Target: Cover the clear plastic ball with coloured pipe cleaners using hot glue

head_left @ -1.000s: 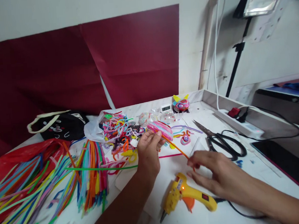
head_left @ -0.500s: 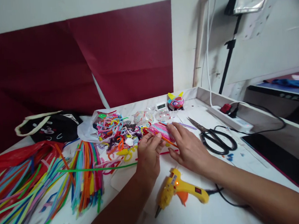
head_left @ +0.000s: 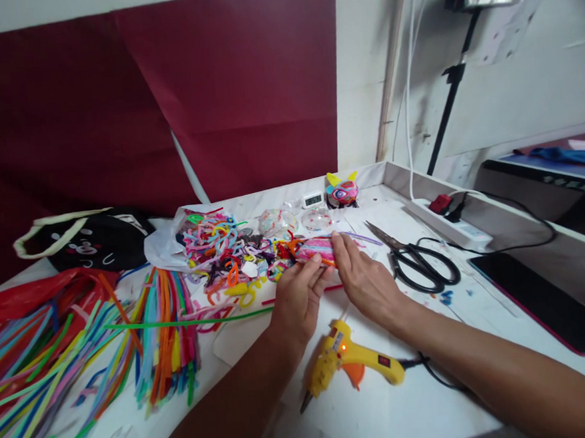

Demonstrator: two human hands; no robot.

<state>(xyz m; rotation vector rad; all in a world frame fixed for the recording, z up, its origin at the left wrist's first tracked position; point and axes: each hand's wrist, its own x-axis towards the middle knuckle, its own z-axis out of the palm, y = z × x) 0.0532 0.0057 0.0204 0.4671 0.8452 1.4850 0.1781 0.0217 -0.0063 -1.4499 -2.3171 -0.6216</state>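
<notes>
Both hands are at a pink, striped pipe-cleaner piece (head_left: 315,249) with light blue and orange strands. My left hand (head_left: 297,300) grips its near side, thumb on top. My right hand (head_left: 364,274) has its fingers bent over the right end, pressing on it; their tips are partly hidden. Just below the hands, a yellow hot glue gun (head_left: 349,355) lies on its side with its light lit and its nozzle toward the lower left. Behind the piece stands a small pipe-cleaner figure (head_left: 342,191) with yellow horns.
Pipe cleaners (head_left: 164,328) lie in bundles at the left, with a heap of cut bits (head_left: 211,244) beyond them. Black-handled scissors (head_left: 420,263), a power strip (head_left: 450,224) and a dark phone-like slab (head_left: 549,304) lie right. A black bag (head_left: 98,242) sits back left.
The piece has been turned flatter between my hands, and my right fingers have closed in over it. The whole view has shifted slightly; the glue gun and scissors stay put.
</notes>
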